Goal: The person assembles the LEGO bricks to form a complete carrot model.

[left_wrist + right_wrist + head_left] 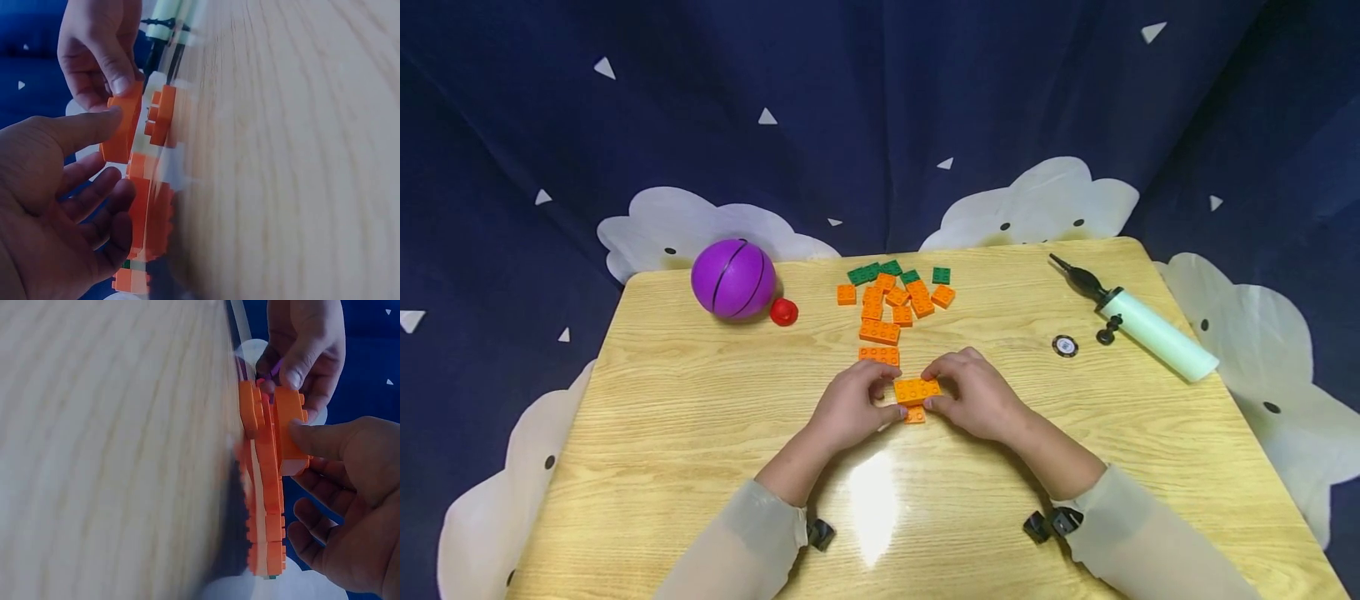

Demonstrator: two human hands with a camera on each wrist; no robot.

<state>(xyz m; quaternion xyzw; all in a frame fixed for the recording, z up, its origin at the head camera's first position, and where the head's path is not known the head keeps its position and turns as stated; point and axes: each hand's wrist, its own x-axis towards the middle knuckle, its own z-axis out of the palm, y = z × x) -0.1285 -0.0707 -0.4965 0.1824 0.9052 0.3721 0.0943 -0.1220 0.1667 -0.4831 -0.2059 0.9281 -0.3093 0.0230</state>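
1. Your two hands meet at the middle of the wooden table [662, 467], both pinching one orange brick [917, 390] held just above a small orange brick [914, 414] that lies flat on the wood.
2. Your left hand [850, 408] grips the brick's left end, thumb curled along its near side; your right hand [973, 396] clamps the right end the same way.
3. The left wrist view shows what the head camera cannot: a clear gap between the held orange brick [122, 128] and the small brick [159, 119] on the table. Your left hand [56, 206] has its thumb pressed to the brick, the other fingers loosely spread below it; your right hand [100, 50] pinches from the far end.
4. The right wrist view confirms it from the other side: the orange brick [289, 428] sits off the surface, your right hand [350, 494] holding it with the thumb, your left hand [306, 344] at the far end.
5. Both wrist views are blurred along the table edge; the bricks farther back merge into one orange streak.
6. Just beyond your hands lies a flat orange brick [879, 355], then a loose pile of orange and green bricks [895, 296].
7. Well to the left sit a purple ball [733, 278] and, touching it, a red cap [783, 312].
8. To the right lie a round black token [1064, 345] and a pale green hand pump [1138, 321], well apart from the bricks.
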